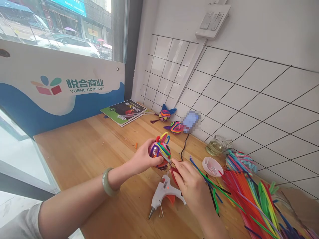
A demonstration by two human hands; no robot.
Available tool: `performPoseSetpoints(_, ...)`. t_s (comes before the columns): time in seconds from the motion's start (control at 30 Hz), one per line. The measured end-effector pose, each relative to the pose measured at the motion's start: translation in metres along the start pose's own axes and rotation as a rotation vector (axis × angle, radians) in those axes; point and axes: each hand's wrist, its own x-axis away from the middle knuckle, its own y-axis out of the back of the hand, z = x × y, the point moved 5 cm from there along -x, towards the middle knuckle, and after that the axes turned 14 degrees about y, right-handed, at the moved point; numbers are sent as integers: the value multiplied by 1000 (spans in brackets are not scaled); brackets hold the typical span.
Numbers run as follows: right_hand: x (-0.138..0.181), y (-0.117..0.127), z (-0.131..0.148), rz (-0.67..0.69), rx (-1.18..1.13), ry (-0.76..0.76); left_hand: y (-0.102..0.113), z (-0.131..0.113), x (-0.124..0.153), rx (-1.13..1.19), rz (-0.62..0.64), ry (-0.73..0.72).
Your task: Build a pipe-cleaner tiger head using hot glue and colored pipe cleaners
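Observation:
My left hand is closed around a colourful pipe-cleaner figure, held a little above the wooden table. A pale green bangle sits on that wrist. My right hand grips red-handled scissors, whose metal blades reach into the figure's lower right side. A white hot glue gun lies on the table just below both hands, nozzle pointing down-left.
Two finished pipe-cleaner figures and a blurred phone rest by the tiled wall. A booklet lies at the back. A small white dish, a glass jar and several loose pipe cleaners fill the right side.

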Motion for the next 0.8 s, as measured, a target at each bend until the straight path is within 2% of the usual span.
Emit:
performPoseSetpoints(0.47, -1, -4, -2, 10, -195, -121, 0, 1, -1, 37, 8, -2)
performPoseSetpoints(0.67, 1, -2, 0, 6, -13, -41, 2, -1, 1, -81, -76, -35)
performPoseSetpoints(0.8, 1, 0, 0, 3, -16, -46, 2, -2, 3, -102, -78, -43)
